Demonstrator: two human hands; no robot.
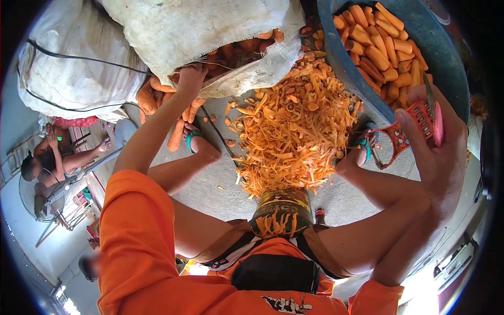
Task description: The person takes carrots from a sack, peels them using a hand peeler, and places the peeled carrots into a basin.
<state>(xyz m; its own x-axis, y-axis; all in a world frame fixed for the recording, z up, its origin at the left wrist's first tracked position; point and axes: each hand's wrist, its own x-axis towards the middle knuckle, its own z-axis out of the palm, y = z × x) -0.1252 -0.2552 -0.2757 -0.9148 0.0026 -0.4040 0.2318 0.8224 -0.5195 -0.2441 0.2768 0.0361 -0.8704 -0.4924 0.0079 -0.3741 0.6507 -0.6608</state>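
Observation:
My left hand point(191, 79) reaches into the mouth of a white woven sack point(210, 26) holding unpeeled carrots point(231, 52); its fingertips are hidden there. In my right hand point(443, 152), at the right, are an orange plastic peeler point(418, 119) with holes in it and a small knife with a pink handle point(438, 125). Just beyond that hand is a blue tub point(331, 37) of peeled carrots point(378, 47). A large heap of carrot peelings point(294, 121) covers the floor between my feet.
Loose unpeeled carrots point(176, 135) lie below the sack, near my left foot. A second white sack point(73, 63) with a black cord stands at the left. Between my legs is a peel-topped container point(283, 202). Another person point(58, 152) sits far left behind a fan point(42, 194).

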